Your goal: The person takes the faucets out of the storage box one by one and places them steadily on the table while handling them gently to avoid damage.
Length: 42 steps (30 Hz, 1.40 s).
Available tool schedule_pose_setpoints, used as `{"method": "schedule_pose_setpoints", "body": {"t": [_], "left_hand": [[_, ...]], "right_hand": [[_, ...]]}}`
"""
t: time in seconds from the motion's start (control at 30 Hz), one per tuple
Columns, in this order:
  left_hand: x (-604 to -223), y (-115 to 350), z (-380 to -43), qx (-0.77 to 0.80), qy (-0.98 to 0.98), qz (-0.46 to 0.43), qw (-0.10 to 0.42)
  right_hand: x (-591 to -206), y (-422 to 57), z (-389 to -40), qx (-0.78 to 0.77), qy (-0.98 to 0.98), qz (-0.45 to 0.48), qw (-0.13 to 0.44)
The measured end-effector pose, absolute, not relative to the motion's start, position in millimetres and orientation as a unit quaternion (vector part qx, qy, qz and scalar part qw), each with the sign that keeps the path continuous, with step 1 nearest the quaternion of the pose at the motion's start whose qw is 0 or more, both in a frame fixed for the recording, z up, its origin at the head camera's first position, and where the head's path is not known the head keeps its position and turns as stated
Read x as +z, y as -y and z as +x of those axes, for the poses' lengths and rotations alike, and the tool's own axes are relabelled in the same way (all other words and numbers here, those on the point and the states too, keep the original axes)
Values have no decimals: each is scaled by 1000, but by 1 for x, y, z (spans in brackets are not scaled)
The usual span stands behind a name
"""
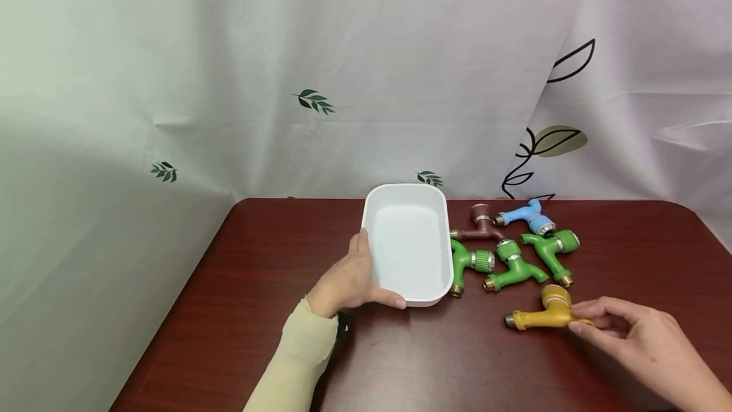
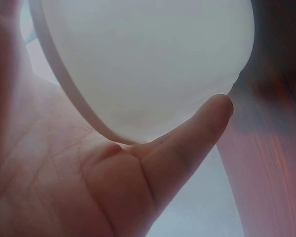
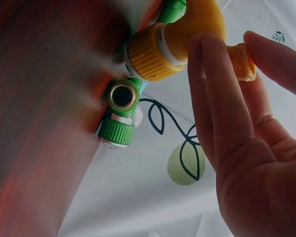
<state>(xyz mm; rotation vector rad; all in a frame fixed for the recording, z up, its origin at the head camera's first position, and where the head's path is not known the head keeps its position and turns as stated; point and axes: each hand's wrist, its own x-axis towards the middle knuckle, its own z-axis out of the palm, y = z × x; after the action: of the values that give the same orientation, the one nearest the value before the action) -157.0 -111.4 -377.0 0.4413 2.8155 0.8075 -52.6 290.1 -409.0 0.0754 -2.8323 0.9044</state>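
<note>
A white rectangular tray [image 1: 407, 253] stands in the middle of the head view, its inside bare. My left hand [image 1: 349, 275] holds its near left corner, fingers along the left side and thumb on the front wall. In the left wrist view the thumb [image 2: 187, 136] lies straight against the tray wall. To the right, my right hand [image 1: 640, 336] pinches a yellow tap [image 1: 543, 316] by its spout, between thumb and fingertips. The tap's ribbed knob points up and its threaded end points left, toward the tray. In the right wrist view the fingers partly cover the yellow tap [image 3: 195, 29].
Three green taps [image 1: 515, 270] lie close together right of the tray, the leftmost right at its wall. Behind them are a brown tap [image 1: 480, 224] and a light blue tap [image 1: 528, 216]. A leaf-patterned curtain [image 1: 366, 81] hangs behind the dark red table [image 1: 274, 259].
</note>
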Motion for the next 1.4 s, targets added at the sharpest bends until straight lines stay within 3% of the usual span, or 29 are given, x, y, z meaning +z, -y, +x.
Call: {"method": "schedule_pose_setpoints", "body": {"t": [0.5,0.97,1.13,1.27,1.4], "left_hand": [[-378,113,-158,275,-946,142,101],[-378,110,-157,279,-944,145,97],[-378,111,-156,271,-947,141,102],[-378,112,-155,273,-946,140,100],[-378,112,-156,274,-946,140,99]], "right_hand": [[-409,-286,-52,301,952,37,45],[-420,-298,-58,266,959,85,-53],[-424,-301,-59,236,963,124,-41],[-428,-301,-60,213,965,151,2],[-430,-299,-62,199,970,140,-15]]}}
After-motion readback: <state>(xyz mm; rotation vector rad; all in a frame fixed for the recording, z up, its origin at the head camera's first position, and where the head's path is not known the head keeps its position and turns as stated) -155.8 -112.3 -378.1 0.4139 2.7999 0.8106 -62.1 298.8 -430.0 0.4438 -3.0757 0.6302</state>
